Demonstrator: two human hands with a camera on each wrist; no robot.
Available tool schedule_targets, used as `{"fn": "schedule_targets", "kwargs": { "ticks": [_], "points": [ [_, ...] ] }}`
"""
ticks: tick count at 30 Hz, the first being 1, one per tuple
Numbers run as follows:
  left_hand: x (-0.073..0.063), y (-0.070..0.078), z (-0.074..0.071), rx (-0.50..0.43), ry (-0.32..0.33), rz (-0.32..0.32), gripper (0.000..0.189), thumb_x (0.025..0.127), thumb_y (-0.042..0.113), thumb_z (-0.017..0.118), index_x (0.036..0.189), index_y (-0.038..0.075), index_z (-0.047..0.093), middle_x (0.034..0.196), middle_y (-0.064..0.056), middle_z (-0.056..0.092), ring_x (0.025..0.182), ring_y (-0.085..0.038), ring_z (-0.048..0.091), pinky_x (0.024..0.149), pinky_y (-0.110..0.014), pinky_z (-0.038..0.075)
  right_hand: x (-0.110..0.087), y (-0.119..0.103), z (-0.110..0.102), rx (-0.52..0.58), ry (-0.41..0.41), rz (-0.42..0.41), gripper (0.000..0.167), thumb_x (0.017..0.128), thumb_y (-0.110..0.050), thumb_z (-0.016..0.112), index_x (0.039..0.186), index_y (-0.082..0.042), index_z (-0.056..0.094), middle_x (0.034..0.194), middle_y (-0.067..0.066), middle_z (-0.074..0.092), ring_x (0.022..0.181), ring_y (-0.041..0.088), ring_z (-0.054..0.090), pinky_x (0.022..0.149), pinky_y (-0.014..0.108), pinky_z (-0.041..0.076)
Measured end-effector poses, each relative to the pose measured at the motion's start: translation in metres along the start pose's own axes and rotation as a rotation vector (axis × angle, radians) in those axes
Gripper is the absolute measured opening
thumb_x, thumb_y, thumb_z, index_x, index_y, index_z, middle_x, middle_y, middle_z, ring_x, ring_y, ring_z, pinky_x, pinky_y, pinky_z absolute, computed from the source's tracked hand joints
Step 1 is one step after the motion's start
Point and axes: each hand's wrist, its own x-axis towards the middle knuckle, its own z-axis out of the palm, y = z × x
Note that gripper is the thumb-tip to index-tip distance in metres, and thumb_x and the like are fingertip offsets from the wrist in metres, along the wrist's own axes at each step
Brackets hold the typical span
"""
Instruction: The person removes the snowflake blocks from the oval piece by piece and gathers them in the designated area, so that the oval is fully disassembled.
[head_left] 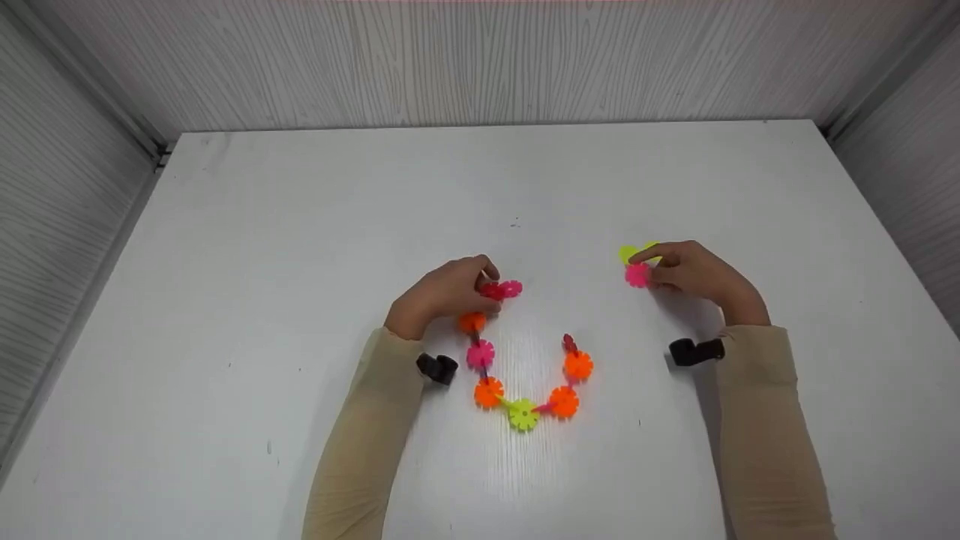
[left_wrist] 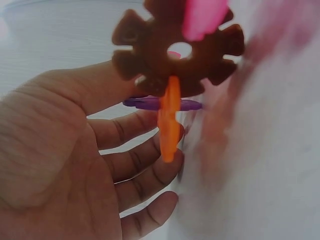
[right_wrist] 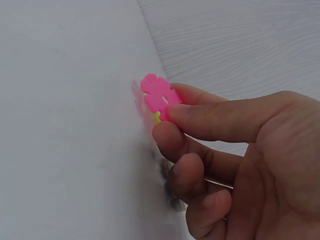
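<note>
Left hand [head_left: 442, 292] pinches, with thumb and forefinger, near one end of a U-shaped chain of notched, flower-shaped plastic discs [head_left: 523, 414] in orange, pink, red, purple and yellow-green, slotted crosswise into one another. The chain is on the white surface [head_left: 300, 210] between the forearms, its bend toward the person. Right hand [head_left: 701, 271], well apart from the chain, holds a bright pink flower-shaped plastic disc [head_left: 637, 275] between thumb and forefinger, its other fingers curled in. Just beyond that disc are yellow-green plastic pieces [head_left: 628, 255]; whether they are joined to it cannot be told.

The linking looks well advanced, since most of the discs in sight already belong to the chain. The pink disc and the yellow-green pieces remain separate from it. Its two ends do not meet: a red plastic disc [head_left: 569, 343] stands edge-on at the right-hand end, apart from the end at the left hand.
</note>
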Motion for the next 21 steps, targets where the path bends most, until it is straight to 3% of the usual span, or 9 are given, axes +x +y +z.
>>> {"fn": "schedule_targets", "kwargs": {
  "ticks": [10, 21],
  "points": [
    [-0.0003, 0.0, -0.0002, 0.023, -0.006, 0.016, 0.041, 0.088, 0.025, 0.066, 0.125, 0.012, 0.055, 0.116, -0.008, 0.061, 0.099, -0.022, 0.056, 0.093, -0.037, 0.049, 0.0024, -0.0011, 0.004, -0.032, 0.01, -0.005, 0.033, 0.094, -0.016, 0.053, 0.125, -0.015, 0.064, 0.072, -0.001, 0.053, 0.068, 0.013, 0.048, 0.068, 0.027, 0.039],
    [-0.0009, 0.0021, 0.0002, 0.011, -0.001, 0.018, 0.039, 0.088, 0.024, 0.066, 0.124, 0.012, 0.056, 0.116, -0.008, 0.062, 0.098, -0.022, 0.056, 0.093, -0.037, 0.05, 0.0029, -0.0022, 0.0044, -0.04, 0.013, 0.011, 0.033, 0.093, -0.017, 0.055, 0.125, -0.016, 0.065, 0.077, 0.0, 0.056, 0.072, 0.015, 0.049, 0.068, 0.026, 0.041]
  ]
}}
